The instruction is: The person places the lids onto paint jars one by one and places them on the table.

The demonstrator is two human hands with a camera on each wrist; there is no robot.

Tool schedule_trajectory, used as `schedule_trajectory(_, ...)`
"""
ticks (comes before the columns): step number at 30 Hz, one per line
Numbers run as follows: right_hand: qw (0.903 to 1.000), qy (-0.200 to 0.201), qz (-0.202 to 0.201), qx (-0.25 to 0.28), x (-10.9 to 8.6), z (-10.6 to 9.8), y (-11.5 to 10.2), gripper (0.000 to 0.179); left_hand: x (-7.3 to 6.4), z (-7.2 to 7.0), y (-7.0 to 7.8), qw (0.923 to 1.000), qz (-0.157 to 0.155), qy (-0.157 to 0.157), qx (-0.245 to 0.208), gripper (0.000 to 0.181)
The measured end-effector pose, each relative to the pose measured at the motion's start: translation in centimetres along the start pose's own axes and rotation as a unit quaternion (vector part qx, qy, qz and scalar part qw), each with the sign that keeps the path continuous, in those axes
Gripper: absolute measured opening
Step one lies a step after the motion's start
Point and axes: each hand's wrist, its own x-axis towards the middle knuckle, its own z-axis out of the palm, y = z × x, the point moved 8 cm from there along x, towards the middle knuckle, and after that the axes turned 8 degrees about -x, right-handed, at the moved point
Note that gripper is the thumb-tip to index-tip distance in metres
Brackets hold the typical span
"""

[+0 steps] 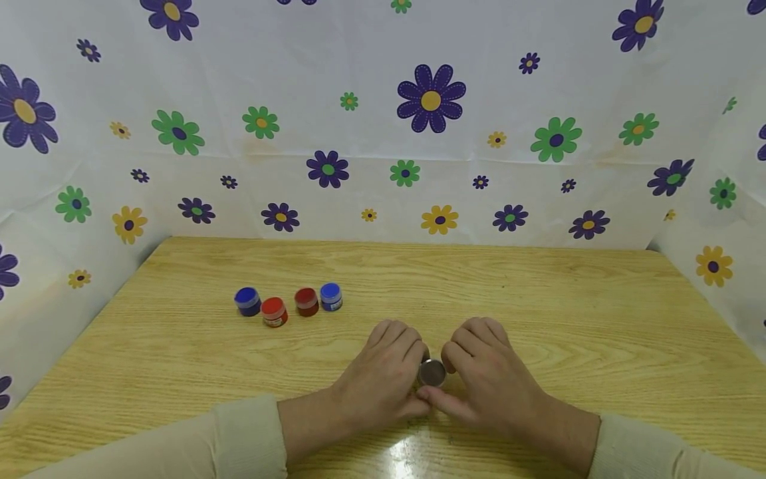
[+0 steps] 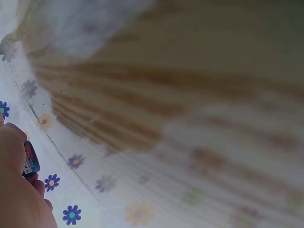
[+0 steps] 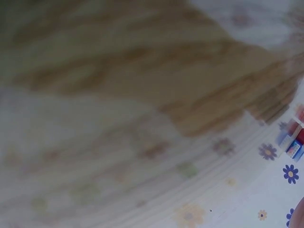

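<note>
A small round jar (image 1: 432,373) with a dark grey top and a shiny rim sits between the two hands, near the front middle of the table. My left hand (image 1: 385,372) holds it from the left, its fingers curled. From the other side my right hand (image 1: 493,379) grips it with bent fingers, the thumb across its near edge. In the left wrist view the jar's dark side (image 2: 31,159) shows a printed label beside the left hand (image 2: 19,175). Only a sliver of the right hand (image 3: 298,216) appears in the right wrist view.
On the wooden table (image 1: 538,299), a dark blue jar (image 1: 248,302), a red jar (image 1: 274,312), a dark red jar (image 1: 306,302) and a brighter blue jar (image 1: 331,297) stand back left of the hands. A flower-printed cloth (image 1: 359,133) surrounds the table's back and sides.
</note>
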Motion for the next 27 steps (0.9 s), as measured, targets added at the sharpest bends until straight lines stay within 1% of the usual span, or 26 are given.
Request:
schedule_trajectory(4, 1.0, -0.002, 0.003, 0.002, 0.01, 0.01, 0.08, 0.048, -0.04, 0.09, -0.15, 1.0, -0.007, -0.006, -0.003, 0.045)
schedule_trajectory(8, 0.9998, 0.003, 0.003, 0.018, 0.13, -0.09, 0.05, 0.036, -0.03, 0.07, -0.33, 0.9999, -0.012, -0.003, -0.012, 0.041)
schedule_trajectory(12, 0.9996, 0.012, -0.014, 0.023, 0.22, -0.19, -0.29, 0.037, 0.07, -0.02, -0.3, 0.9997, -0.006, 0.014, -0.017, 0.036)
schedule_trajectory(15, 0.9995, 0.015, -0.021, 0.02, 0.22, -0.23, -0.45, 0.036, 0.11, -0.07, -0.2, 0.9996, 0.0, 0.023, -0.013, 0.037)
schedule_trajectory(27, 0.9994, 0.018, -0.02, 0.02, 0.21, -0.29, -0.45, 0.031, 0.1, -0.12, -0.11, 0.9997, 0.002, 0.024, -0.003, 0.036)
